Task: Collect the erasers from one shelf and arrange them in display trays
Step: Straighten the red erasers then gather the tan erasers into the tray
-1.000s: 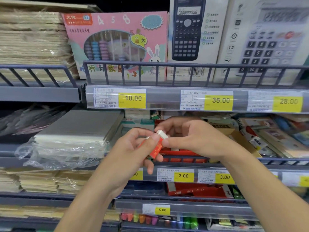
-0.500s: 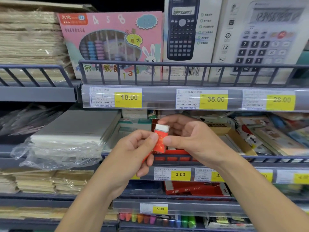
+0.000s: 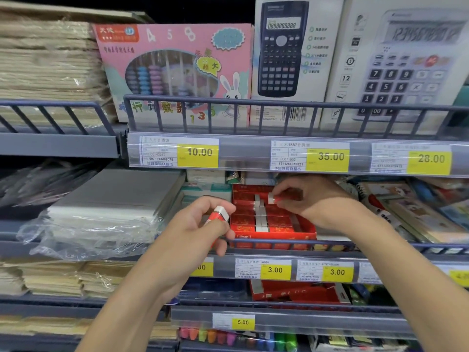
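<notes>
The grey shelf (image 3: pixel 330 246) carries a red eraser tray (image 3: pixel 274 231) beside wrapped paper (image 3: pixel 101 214).

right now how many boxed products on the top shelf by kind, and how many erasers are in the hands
Abacus boxes: 1, the pink abacus box
Calculator boxes: 2, the black calculator box and white calculator box
Erasers in hand: 2, left-hand eraser, right-hand eraser
Total: 5

Eraser (image 3: pixel 218 215) lower half hidden in left hand (image 3: pixel 198 229); right hand (image 3: pixel 312 204) covers second eraser (image 3: pixel 275 198).
</notes>
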The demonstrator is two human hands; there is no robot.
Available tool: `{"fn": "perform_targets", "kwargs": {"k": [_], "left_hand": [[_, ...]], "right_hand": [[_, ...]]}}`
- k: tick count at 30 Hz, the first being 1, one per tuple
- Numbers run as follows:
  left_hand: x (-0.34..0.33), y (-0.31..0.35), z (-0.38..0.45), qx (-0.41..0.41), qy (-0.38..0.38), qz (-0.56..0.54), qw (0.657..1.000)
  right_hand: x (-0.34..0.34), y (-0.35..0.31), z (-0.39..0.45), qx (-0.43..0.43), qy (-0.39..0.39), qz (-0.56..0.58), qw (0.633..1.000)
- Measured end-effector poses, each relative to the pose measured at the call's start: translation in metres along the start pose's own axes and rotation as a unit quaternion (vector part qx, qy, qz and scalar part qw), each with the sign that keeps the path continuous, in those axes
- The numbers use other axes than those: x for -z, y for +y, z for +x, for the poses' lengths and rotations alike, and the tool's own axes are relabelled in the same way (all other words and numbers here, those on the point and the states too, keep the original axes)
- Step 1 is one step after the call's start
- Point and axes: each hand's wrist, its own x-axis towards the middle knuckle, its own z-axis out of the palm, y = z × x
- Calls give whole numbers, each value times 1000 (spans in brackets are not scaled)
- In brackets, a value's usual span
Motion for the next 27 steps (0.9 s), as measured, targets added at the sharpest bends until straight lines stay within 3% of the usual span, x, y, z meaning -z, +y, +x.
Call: {"fn": "perform_targets", "kwargs": {"k": [4, 16, 22, 27], "left_hand": [[1, 2, -2, -4, -20, 0, 1000], [8, 0, -2, -17, -13, 10, 1000], [5, 2, -3, -12, 3, -15, 1000], [1, 3, -4, -9, 20, -54, 998]], "right_hand": [[-7, 2, 9, 32, -33, -91, 995], [-21, 8, 21, 69, 10, -69, 995], [-11, 7, 14, 99, -35, -115, 988], [-4, -17, -24, 172, 13, 37, 984]]}}
